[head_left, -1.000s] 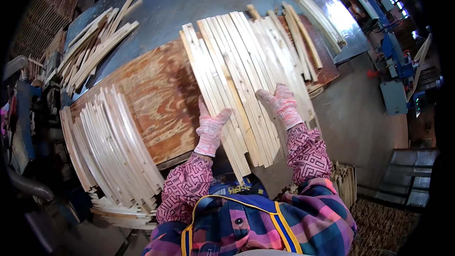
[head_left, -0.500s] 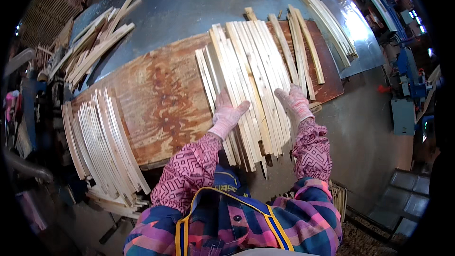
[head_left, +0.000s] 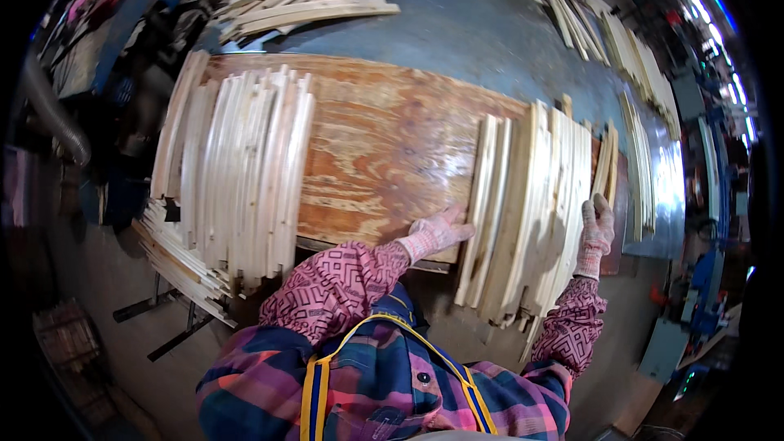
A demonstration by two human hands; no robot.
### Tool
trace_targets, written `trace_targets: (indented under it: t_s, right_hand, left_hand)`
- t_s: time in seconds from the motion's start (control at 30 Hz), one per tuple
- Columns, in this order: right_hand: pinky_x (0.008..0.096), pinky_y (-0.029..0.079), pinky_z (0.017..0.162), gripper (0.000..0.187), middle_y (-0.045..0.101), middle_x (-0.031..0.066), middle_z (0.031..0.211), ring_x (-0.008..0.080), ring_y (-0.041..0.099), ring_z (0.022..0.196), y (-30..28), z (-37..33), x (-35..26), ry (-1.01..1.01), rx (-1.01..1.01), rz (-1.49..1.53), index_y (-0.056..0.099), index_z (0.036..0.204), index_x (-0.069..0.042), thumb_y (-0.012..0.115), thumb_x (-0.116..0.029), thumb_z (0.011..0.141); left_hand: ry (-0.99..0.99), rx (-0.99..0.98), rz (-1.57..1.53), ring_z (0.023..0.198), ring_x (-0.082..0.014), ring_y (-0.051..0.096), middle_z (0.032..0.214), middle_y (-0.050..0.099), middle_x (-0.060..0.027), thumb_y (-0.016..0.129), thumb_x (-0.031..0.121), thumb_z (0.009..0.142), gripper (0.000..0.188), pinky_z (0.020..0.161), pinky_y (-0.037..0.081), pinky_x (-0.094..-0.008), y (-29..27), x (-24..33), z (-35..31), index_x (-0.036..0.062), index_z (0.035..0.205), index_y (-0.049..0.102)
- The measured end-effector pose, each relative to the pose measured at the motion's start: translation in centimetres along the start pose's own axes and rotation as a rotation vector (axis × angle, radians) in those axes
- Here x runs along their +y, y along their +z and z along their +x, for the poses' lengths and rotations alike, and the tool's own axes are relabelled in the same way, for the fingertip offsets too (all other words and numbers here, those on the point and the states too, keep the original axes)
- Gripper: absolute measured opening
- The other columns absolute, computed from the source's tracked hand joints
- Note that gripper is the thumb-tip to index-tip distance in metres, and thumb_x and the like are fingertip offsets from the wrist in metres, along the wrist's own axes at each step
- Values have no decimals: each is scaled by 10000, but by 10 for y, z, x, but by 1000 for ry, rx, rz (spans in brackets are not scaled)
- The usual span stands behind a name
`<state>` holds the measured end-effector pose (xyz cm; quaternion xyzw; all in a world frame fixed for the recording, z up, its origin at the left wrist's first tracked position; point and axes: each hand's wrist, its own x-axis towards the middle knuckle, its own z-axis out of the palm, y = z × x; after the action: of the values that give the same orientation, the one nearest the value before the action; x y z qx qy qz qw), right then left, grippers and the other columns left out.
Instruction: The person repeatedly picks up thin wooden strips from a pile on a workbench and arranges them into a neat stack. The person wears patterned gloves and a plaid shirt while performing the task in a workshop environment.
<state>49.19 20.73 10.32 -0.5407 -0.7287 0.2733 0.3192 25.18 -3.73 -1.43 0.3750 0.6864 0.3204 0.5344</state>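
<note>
A row of pale wooden strips (head_left: 535,212) lies side by side at the right end of a plywood board (head_left: 367,139), some ends sticking out past its near edge. My left hand (head_left: 438,233), in a pale glove, is at the row's left side with its fingers stretched toward the outermost strip; whether they touch it I cannot tell. Along the right side of the same row, my gloved right hand (head_left: 599,224) points its fingers away from me, beside the edge strip. Neither hand is wrapped round a strip.
Another row of strips (head_left: 245,171) covers the board's left end, with more strips (head_left: 184,257) below it on a dark metal stand (head_left: 175,335). Loose strips (head_left: 318,12) lie piled on the grey metal table (head_left: 457,37) behind. Further strips (head_left: 639,163) lie at the right; blue machinery (head_left: 706,278) stands beyond.
The view has swung left. My left hand has come off the top of the strips to their left side. The right hand stays along their right side, its fingers now straighter.
</note>
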Motion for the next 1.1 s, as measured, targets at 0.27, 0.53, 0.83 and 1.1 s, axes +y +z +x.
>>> trace_targets:
  t_s: [0.27,0.53,0.83,1.1]
  right_hand:
    - [347,479,1019,473,675,128,1224,256,638,1141,286,-63,-141,-292,-692,-27,615,1305,-64,730,-271,896]
    - [421,461,1030,880,499,182,1393,343,526,1257,578,50,-342,-657,-852,-665,288,1536,-98,708,-383,817]
    - [465,381,1119,805,384,105,1532,281,418,1394,754,118,-412,-1036,-672,-772,265,1536,-211,638,-132,827]
    - [348,575,734,334,736,123,1003,183,710,901,661,179,-316,-515,-1603,-37,695,1170,-55,654,-187,865]
  left_hand:
    - [-103,310,-464,1288,-238,546,1411,564,-152,645,462,929,732,1062,425,-334,-120,-120,-73,29,1472,415]
    - [-91,488,-439,1256,-226,567,1371,583,-171,648,331,965,635,1061,438,-323,-208,-107,-146,-20,1446,427]
    - [-372,453,-577,1336,-179,475,1444,524,-109,680,234,962,588,1110,377,-308,-224,-98,-114,41,1464,443]
    - [-141,496,-334,1250,-211,567,1359,593,-151,713,282,926,656,1031,458,-312,-251,-87,-75,-4,1448,437]
